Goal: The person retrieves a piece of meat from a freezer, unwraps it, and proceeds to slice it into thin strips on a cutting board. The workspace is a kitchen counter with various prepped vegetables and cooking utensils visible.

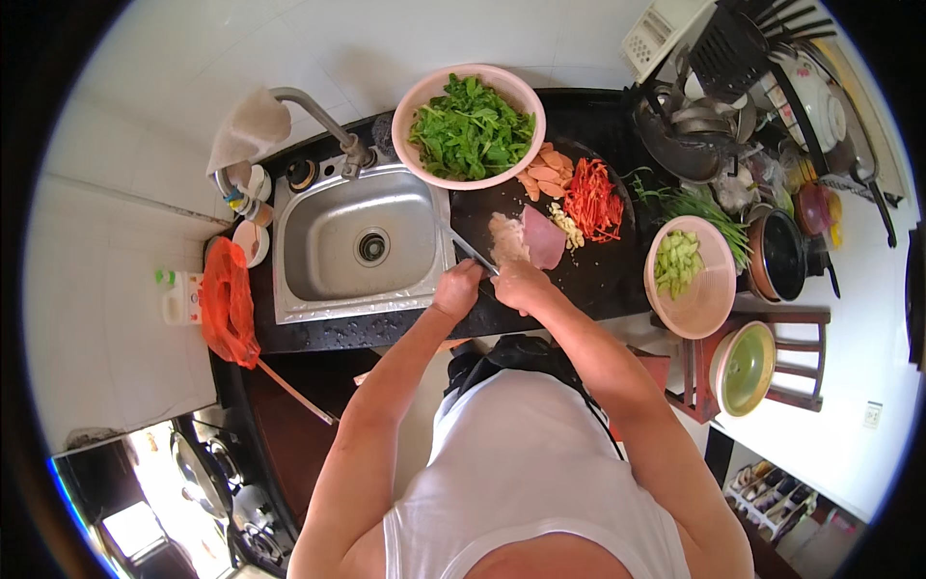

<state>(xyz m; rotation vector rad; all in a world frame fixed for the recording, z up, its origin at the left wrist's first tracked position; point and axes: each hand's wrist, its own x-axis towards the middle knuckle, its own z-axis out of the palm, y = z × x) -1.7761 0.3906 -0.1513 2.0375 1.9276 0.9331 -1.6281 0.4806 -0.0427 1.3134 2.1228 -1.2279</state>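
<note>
My right hand [519,284] is closed around the handle end of a knife [466,244], whose blade slants up and left towards the sink. Close beside it, my left hand [460,286] has its fingers bent near the blade; whether they hold anything is hidden. Just beyond my hands, pale sliced meat [509,237] lies against a larger pink piece of meat [544,237] on a dark round cutting board [604,271]. Chopped garlic [566,226], red pepper strips [593,200] and orange-pink slices [551,172] lie farther back on the board.
A steel sink [362,295] is at left under a faucet [318,112]. A pink basket of leafy greens [469,181] stands behind the board. At right are a basket with green pieces [712,289], green stalks [712,217], a pot [781,253] and a wok [680,148].
</note>
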